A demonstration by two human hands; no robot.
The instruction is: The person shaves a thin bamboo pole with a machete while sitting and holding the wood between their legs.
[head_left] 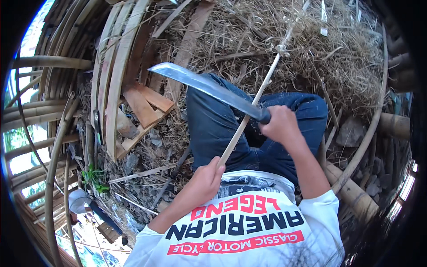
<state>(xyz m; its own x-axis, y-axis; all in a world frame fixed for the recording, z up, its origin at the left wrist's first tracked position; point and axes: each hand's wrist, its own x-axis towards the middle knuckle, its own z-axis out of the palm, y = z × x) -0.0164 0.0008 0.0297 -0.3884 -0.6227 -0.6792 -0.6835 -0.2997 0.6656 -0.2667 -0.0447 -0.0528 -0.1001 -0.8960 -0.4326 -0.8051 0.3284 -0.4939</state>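
My left hand (206,181) is closed round the near end of a thin, pale bamboo strip (270,76), close to my waist. The strip slants away to the upper right over my lap, with curled shavings clinging to its far part. In my right hand (281,125) is the handle of a machete (201,85). Its long, slightly curved blade points to the upper left and lies across the strip, near the handle end. Whether the edge presses into the strip, I cannot tell. My legs, in dark blue jeans, are folded beneath both.
A heap of dry shavings (342,84) covers the ground ahead and to the right. Split planks (116,75) and wood offcuts (141,108) lie at the left. A bamboo lattice (40,113) rises beyond them. Bamboo poles (356,191) flank my right side. Another person (80,202) is at lower left.
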